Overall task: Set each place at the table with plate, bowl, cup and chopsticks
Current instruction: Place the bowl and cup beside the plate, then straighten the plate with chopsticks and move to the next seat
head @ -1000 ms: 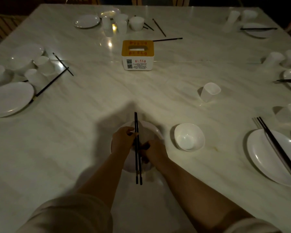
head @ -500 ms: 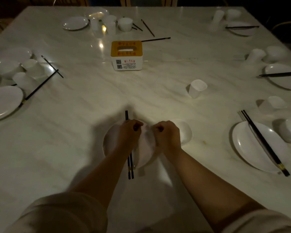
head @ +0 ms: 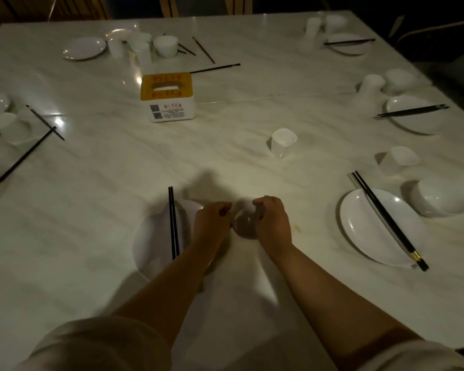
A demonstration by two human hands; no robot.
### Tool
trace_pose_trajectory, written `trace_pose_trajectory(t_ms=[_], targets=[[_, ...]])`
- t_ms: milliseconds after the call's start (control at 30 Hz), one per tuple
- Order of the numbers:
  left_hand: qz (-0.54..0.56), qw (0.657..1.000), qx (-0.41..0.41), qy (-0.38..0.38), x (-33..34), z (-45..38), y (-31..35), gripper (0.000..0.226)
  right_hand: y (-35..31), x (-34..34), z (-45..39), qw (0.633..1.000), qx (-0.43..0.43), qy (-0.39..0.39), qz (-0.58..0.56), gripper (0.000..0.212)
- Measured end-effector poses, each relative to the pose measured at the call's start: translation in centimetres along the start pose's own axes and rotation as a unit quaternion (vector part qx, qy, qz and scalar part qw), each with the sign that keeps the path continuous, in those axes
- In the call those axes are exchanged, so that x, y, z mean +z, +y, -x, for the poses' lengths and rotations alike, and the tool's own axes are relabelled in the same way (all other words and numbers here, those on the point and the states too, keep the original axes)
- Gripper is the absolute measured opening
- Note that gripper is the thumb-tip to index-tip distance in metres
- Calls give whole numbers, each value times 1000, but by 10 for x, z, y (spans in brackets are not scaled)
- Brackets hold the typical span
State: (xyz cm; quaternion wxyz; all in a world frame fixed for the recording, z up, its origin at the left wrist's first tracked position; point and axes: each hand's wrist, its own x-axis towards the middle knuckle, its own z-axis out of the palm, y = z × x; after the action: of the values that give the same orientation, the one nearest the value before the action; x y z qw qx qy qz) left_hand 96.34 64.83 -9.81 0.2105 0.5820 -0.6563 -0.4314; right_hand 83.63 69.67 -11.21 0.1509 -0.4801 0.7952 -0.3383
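A wide pale marble table (head: pixel 97 236) fills the room under dim light, its near edge below the person's short pale sleeves and its far edge against dark chairs. Half a second ago the left hand was on the chopsticks and the right hand was reaching for the bowl; both hands now meet around the bowl, and the chopsticks lie alone. The oval white plate (head: pixel 152 245) sits in front of the person, partly hidden by the left forearm. Across it lies the pair of black chopsticks (head: pixel 173 223), side by side, long axis running straight away from the person, far tips past the plate's rim onto bare marble. Just right of the plate, the small white bowl (head: pixel 245 223) stands upright on the table. The left hand (head: pixel 212 226) curls against its left side and the right hand (head: pixel 272 223) curls around its right side, both gripping it. Beyond the hands lies open marble up to a square-mouthed white cup (head: pixel 283 141), upright and well apart. Farther back stands an orange-topped white tissue box (head: pixel 168 99). To the right, a set place with another white plate (head: pixel 381 228) leaves a bare strip between.
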Motion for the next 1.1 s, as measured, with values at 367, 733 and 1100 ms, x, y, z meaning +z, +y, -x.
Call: trace_pose_trajectory(t_ms=[367, 733, 1100], targets=[[-47, 999, -11, 20, -2, -27, 17, 15, -1, -5, -22, 996, 73, -25, -33, 24], [121, 991, -63, -10, 57, -144, 86, 26, 31, -18, -163, 967, 164, 64, -185, 44], [308, 938, -122, -99, 99, -191, 112, 34, 64, -5, -222, 974, 122, -1, -191, 79]])
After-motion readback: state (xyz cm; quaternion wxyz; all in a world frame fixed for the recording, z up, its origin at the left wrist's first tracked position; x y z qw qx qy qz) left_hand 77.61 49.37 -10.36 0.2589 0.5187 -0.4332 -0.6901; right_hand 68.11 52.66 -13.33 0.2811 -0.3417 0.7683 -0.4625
